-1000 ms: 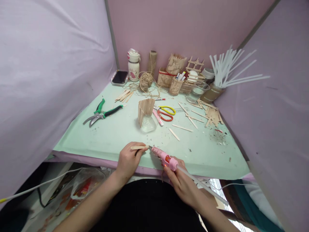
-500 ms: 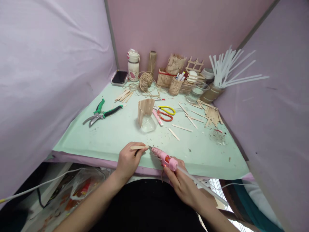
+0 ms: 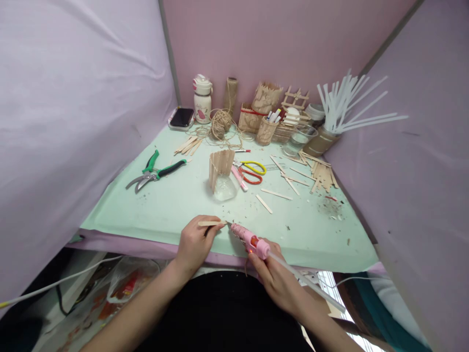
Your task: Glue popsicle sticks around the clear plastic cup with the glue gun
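Observation:
Near the table's front edge my left hand (image 3: 196, 240) is closed on a wooden craft stick (image 3: 209, 223), pinching it between thumb and fingers. My right hand (image 3: 269, 266) is wrapped round a pink hot glue gun (image 3: 251, 239), its nozzle pointing left at the stick's right end. A long clear glue stick (image 3: 309, 283) runs out of the gun's back. Beyond my hands stands a clear plastic container (image 3: 225, 189) with upright craft sticks (image 3: 222, 166) along its back and left sides.
Green-handled pruning shears (image 3: 156, 171) lie at the left. Scissors (image 3: 252, 171) and a pink pen-like tool (image 3: 239, 178) rest right of the container. Loose craft sticks (image 3: 322, 175) lie at the right. Twine (image 3: 220, 124), a bottle (image 3: 202, 100) and a water cup (image 3: 296, 141) stand behind.

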Demonstrator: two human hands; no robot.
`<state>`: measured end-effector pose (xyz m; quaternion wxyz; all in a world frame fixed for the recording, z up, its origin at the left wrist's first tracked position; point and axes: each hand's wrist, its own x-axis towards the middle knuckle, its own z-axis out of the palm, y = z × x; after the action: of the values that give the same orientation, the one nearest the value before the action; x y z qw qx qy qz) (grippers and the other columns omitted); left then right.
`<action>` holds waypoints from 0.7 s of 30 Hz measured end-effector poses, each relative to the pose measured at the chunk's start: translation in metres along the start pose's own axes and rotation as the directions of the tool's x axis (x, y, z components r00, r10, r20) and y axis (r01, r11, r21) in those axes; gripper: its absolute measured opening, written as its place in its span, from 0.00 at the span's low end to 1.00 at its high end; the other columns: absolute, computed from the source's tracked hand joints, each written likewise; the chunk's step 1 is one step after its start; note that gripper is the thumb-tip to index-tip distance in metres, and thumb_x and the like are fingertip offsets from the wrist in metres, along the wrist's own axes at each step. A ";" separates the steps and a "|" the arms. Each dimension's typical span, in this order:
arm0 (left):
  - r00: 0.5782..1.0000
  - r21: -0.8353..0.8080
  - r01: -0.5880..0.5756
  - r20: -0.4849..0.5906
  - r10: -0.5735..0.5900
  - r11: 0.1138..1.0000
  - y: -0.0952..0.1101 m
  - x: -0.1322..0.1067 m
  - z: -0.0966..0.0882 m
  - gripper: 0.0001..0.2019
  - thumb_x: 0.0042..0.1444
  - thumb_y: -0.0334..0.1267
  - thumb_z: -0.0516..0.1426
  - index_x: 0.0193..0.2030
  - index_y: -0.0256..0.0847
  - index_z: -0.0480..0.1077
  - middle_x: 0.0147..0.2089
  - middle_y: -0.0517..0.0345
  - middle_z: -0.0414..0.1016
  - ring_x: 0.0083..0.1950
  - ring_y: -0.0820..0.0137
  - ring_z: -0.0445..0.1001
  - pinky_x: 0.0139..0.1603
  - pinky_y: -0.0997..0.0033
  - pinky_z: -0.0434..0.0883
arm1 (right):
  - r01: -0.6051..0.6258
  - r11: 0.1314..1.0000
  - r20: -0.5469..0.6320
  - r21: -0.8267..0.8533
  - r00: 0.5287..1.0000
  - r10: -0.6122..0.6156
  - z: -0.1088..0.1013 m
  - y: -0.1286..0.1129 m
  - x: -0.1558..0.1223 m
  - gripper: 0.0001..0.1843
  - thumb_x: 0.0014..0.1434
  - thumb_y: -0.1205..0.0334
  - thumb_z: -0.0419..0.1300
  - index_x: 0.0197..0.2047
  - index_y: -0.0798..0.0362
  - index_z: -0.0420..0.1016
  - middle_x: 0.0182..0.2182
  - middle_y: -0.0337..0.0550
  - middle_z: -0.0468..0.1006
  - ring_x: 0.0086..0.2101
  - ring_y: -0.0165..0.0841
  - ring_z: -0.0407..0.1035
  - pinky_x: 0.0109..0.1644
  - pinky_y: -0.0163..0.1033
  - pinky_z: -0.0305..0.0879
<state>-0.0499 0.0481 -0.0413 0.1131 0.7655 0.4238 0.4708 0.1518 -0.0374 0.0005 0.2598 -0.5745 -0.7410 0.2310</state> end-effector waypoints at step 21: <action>0.994 -0.098 0.105 -0.007 -0.106 0.990 0.000 0.001 -0.002 0.06 0.60 0.38 0.59 0.36 0.41 0.78 0.36 0.56 0.82 0.36 0.68 0.81 0.40 0.70 0.78 | 0.007 1.000 -0.006 0.030 1.000 -0.007 0.006 0.008 -0.005 0.16 0.71 0.58 0.45 0.53 0.49 0.70 0.45 0.46 0.75 0.47 0.39 0.69 0.54 0.45 0.66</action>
<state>-0.0513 0.0485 -0.0401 0.1727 0.7326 0.4409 0.4889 0.1549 -0.0411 -0.0096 0.2715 -0.5687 -0.7387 0.2394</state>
